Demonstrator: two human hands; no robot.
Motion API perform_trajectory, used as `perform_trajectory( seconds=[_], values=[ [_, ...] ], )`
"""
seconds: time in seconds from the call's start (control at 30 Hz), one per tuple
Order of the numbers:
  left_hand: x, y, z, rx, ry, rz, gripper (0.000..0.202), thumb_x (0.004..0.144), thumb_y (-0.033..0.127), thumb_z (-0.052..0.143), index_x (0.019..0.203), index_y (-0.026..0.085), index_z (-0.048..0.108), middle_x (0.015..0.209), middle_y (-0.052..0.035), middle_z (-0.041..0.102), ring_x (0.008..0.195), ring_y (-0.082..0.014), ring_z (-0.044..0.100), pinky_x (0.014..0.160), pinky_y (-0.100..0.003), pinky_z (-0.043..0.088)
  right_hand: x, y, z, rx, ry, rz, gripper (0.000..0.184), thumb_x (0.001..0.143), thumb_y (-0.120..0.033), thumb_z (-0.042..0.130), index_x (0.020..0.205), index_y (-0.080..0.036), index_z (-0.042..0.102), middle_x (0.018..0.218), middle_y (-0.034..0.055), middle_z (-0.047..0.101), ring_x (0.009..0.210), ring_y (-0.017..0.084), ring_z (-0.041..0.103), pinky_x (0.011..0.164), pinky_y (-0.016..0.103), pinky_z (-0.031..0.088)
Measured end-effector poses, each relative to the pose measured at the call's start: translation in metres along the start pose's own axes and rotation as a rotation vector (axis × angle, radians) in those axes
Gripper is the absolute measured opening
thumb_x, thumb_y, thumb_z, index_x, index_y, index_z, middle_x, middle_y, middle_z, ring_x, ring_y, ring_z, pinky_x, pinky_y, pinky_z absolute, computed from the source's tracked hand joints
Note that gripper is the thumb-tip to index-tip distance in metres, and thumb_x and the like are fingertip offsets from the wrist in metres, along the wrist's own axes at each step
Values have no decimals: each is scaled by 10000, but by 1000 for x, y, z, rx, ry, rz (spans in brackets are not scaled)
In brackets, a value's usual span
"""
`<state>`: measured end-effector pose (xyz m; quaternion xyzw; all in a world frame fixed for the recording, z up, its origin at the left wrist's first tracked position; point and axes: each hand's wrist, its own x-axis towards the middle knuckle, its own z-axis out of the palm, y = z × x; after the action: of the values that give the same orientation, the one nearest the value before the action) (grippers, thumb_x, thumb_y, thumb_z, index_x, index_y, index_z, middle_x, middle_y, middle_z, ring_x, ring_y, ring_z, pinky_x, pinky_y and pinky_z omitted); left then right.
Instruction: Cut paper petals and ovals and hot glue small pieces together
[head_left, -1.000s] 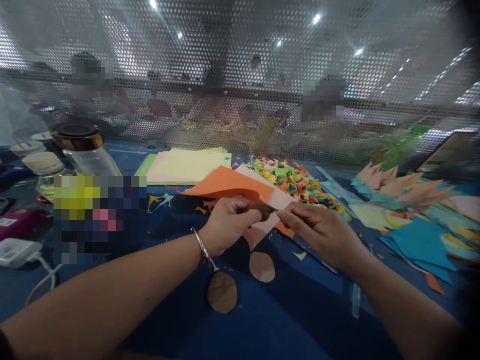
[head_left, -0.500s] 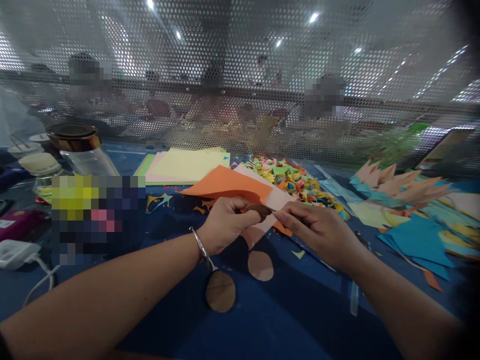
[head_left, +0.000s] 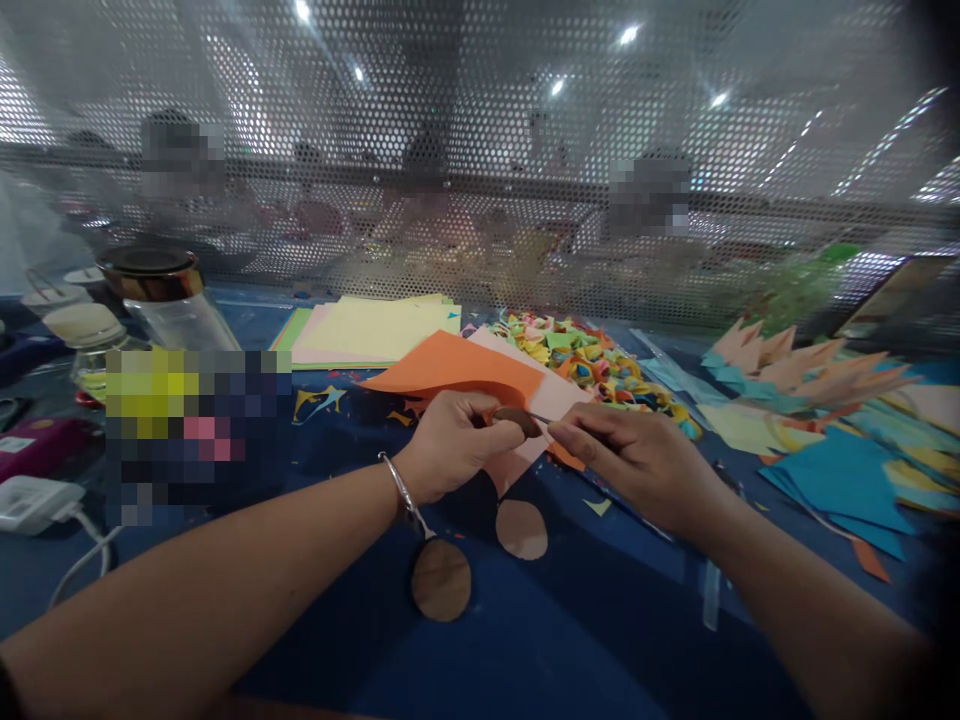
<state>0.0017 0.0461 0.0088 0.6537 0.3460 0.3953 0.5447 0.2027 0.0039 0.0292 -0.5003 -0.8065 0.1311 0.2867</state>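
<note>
My left hand (head_left: 454, 445), fingers closed, pinches a small brown disc (head_left: 516, 420) against an orange paper sheet (head_left: 457, 362). My right hand (head_left: 637, 460) is closed in a pinch on a thin pointed tool (head_left: 538, 418), whose tip meets the disc's edge; its kind I cannot make out. Behind and below the orange sheet lies a pink paper sheet (head_left: 564, 397), partly covered. On the table under my hands rest a pale pinkish round piece (head_left: 522, 530) and a brown round piece (head_left: 441, 580). A silver bangle circles my left wrist.
Stacked coloured paper (head_left: 382, 330) lies at the back, beside a heap of paper scraps (head_left: 570, 360). Folded paper pieces (head_left: 802, 365) and blue sheets (head_left: 836, 480) are at right. A jar (head_left: 172, 310), a bottle (head_left: 90, 340) and a white charger (head_left: 37, 505) stand left; a perforated panel (head_left: 480, 230) rises behind.
The thin tool's tip has shifted very slightly along the disc's edge. Both hands stay nearly in place, and the papers and round pieces lie as before.
</note>
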Motion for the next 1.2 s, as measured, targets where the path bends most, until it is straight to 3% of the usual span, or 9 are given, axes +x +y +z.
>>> perform_trajectory(
  seconds=[0.3, 0.97, 1.2],
  values=[
    [0, 0, 1, 8, -30, 6, 173, 708, 275, 629, 716, 163, 760, 565, 22, 493, 550, -89, 367, 512, -231, 273, 0, 1, 2, 4, -10, -9, 478, 999, -538, 427, 642, -223, 471, 553, -27, 444, 506, 124, 437, 493, 270, 324],
    [1, -2, -2, 152, -105, 3, 176, 674, 241, 608, 699, 132, 743, 672, -16, 620, 630, -107, 493, 559, -236, 350, 0, 3, 4, -59, -47, -57, 473, 1007, -523, 410, 639, -231, 467, 554, -19, 454, 493, 128, 432, 490, 294, 325],
    [2, -2, -4, 163, -126, -15, 189, 662, 277, 613, 679, 123, 720, 618, 3, 591, 589, -98, 471, 560, -243, 342, 0, 6, 5, -74, -34, -71, 466, 1008, -518, 410, 638, -239, 455, 561, -13, 452, 506, 140, 443, 503, 300, 333]
  ],
)
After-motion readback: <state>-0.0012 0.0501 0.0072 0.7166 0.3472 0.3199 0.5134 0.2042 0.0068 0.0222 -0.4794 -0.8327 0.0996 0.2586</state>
